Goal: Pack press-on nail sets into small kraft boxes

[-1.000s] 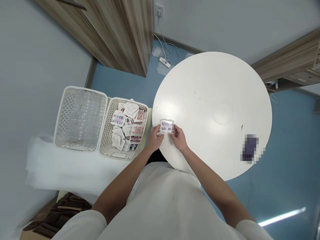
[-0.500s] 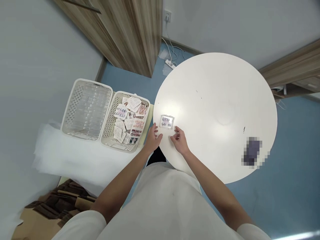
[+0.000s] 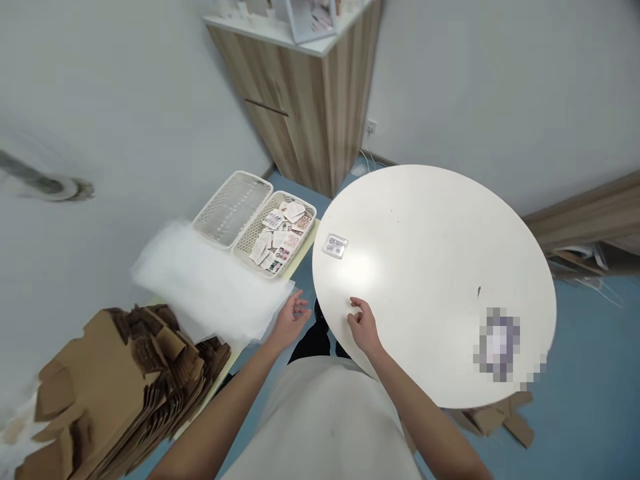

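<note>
On the white round table [image 3: 430, 227] lies a small clear plastic case [image 3: 335, 245] with several purplish press-on nails or similar pieces inside, near the left edge. My left hand [image 3: 291, 321] hovers between the table and the bubble-wrap-like white sheets [image 3: 215, 283], fingers loosely apart and nothing in them. Over the table's near-left edge is my right hand [image 3: 364, 328], its thumb and fingers slightly curled with a gap between them, also holding nothing. Neither hand touches the case.
Left of the table, one white basket [image 3: 313, 215] holds several carded sets; another basket [image 3: 199, 222] holds clear plastic cases. Flattened cardboard boxes [image 3: 110, 380] are stacked at lower left. A pixelated purple object [image 3: 500, 343] lies at the table's right. A wooden cabinet [image 3: 300, 100] stands behind.
Both hands have drawn back from the clear case, which stays on the table. My left hand has moved left off the table's edge. The view has tilted up and turned left.
</note>
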{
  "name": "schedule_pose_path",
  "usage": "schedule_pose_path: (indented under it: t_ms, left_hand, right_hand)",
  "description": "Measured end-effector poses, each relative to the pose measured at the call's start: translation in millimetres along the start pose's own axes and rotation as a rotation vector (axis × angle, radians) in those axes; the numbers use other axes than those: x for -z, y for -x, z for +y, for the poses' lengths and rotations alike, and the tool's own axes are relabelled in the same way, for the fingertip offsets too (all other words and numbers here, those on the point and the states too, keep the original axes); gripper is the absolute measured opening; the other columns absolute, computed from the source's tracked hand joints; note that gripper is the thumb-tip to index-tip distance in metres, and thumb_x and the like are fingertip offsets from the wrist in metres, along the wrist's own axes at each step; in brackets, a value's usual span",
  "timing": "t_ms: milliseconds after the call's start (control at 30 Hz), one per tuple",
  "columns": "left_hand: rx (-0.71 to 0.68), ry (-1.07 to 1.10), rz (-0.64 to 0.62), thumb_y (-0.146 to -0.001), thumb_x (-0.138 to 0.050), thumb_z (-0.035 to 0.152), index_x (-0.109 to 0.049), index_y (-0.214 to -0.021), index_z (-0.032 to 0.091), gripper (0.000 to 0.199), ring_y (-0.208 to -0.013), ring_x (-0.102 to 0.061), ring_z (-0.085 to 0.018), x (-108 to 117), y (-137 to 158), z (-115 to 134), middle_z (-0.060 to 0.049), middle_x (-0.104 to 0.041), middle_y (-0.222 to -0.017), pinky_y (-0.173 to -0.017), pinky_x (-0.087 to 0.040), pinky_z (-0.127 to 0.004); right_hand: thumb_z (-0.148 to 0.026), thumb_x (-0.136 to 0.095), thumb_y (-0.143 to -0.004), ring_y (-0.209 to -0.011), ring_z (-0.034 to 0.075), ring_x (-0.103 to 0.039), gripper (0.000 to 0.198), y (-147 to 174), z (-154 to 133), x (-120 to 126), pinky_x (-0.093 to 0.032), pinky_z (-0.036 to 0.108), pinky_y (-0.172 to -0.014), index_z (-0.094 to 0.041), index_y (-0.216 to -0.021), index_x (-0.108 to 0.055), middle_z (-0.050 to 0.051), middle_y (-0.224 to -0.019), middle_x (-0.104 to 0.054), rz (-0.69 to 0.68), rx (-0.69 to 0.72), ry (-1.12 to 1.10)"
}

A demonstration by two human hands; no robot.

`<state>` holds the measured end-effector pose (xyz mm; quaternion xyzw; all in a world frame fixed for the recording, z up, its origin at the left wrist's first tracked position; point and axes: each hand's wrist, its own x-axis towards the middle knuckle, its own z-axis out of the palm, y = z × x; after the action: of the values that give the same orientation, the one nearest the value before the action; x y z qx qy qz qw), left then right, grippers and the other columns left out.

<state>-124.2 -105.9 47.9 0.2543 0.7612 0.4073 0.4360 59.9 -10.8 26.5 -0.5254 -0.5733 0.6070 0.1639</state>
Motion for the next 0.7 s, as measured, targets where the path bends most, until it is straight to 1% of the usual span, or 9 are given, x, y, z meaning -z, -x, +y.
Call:
schedule_pose_path:
  t_ms: [67, 133, 233, 367, 467, 567, 633, 700]
  left_hand:
    - [-0.012, 0.005, 0.002, -0.073, -0.053, 0.036, -0.03, -0.128, 0.022, 0.061, -0.08, -0.054, -0.012, -0.5, 17.8, -2.0, -0.007, -0.052, -0.103, -0.072, -0.045, -0.029]
    - [-0.008, -0.005, 0.019, -0.074, -0.052, 0.038, -0.027, -0.129, 0.023, 0.063, -0.079, -0.054, -0.012, 4.3, 31.9, -4.6, -0.007, -0.052, -0.103, -0.071, -0.045, -0.028]
    - [-0.014, -0.024, 0.064, -0.075, -0.051, 0.039, -0.025, -0.13, 0.022, 0.063, -0.079, -0.054, -0.013, 18.8, 46.4, -11.0, -0.007, -0.051, -0.104, -0.07, -0.045, -0.028]
    - [-0.069, -0.008, 0.15, -0.074, -0.051, 0.039, -0.027, -0.129, 0.021, 0.062, -0.077, -0.053, -0.012, 42.7, 59.5, -21.9, -0.007, -0.051, -0.103, -0.068, -0.044, -0.027]
    - [-0.111, 0.02, 0.211, -0.073, -0.052, 0.039, -0.031, -0.126, 0.021, 0.06, -0.074, -0.053, -0.012, 61.3, 71.0, -30.5, -0.006, -0.052, -0.1, -0.066, -0.044, -0.026]
    - [-0.134, 0.031, 0.259, -0.072, -0.053, 0.036, -0.035, -0.123, 0.02, 0.057, -0.071, -0.053, -0.012, 79.4, 83.5, -43.6, -0.007, -0.053, -0.098, -0.063, -0.044, -0.026]
    - [-0.135, 0.029, 0.253, -0.072, -0.052, 0.035, -0.037, -0.122, 0.018, 0.055, -0.069, -0.053, -0.012, 90.1, 90.1, -55.1, -0.007, -0.053, -0.097, -0.063, -0.045, -0.026]
    - [-0.139, 0.006, 0.221, -0.071, -0.052, 0.034, -0.038, -0.121, 0.017, 0.055, -0.068, -0.053, -0.012, 99.8, 94.6, -66.7, -0.007, -0.054, -0.097, -0.064, -0.044, -0.026]
  right_hand:
    - [-0.026, -0.047, -0.068, -0.057, 0.012, -0.044, 0.04, 11.5, 7.6, 1.4, -0.044, 0.033, -0.064, -0.024, -0.108, -0.05, 0.005, -0.103, -0.051, -0.017, 0.01, 0.016]
    - [-0.025, -0.048, -0.066, -0.055, 0.012, -0.043, 0.038, 19.4, 13.6, 0.6, -0.044, 0.034, -0.064, -0.024, -0.104, -0.053, 0.005, -0.1, -0.053, -0.027, 0.029, 0.037]
    - [-0.028, -0.048, -0.066, -0.053, 0.012, -0.043, 0.035, 25.3, 17.2, -4.6, -0.044, 0.033, -0.062, -0.022, -0.1, -0.055, 0.004, -0.096, -0.055, -0.106, 0.07, 0.067]
    - [-0.031, -0.048, -0.067, -0.052, 0.01, -0.043, 0.033, 27.5, 10.6, -16.1, -0.044, 0.03, -0.059, -0.02, -0.097, -0.056, 0.003, -0.09, -0.057, -0.192, 0.145, 0.132]
    - [-0.034, -0.048, -0.068, -0.049, 0.009, -0.042, 0.033, 28.0, -0.5, -28.7, -0.043, 0.028, -0.055, -0.019, -0.096, -0.057, 0.003, -0.086, -0.058, -0.237, 0.199, 0.18]
    - [-0.035, -0.047, -0.07, -0.051, 0.01, -0.045, 0.033, 29.7, -10.6, -46.6, -0.044, 0.028, -0.055, -0.019, -0.096, -0.056, 0.002, -0.082, -0.058, -0.299, 0.259, 0.222]
    - [-0.036, -0.048, -0.07, -0.056, 0.012, -0.048, 0.033, 32.4, -12.9, -59.6, -0.044, 0.028, -0.058, -0.018, -0.097, -0.056, 0.002, -0.078, -0.058, -0.343, 0.293, 0.253]
    - [-0.036, -0.048, -0.071, -0.06, 0.014, -0.05, 0.032, 36.8, -10.3, -71.4, -0.045, 0.029, -0.06, -0.018, -0.096, -0.057, 0.002, -0.075, -0.058, -0.383, 0.325, 0.294]
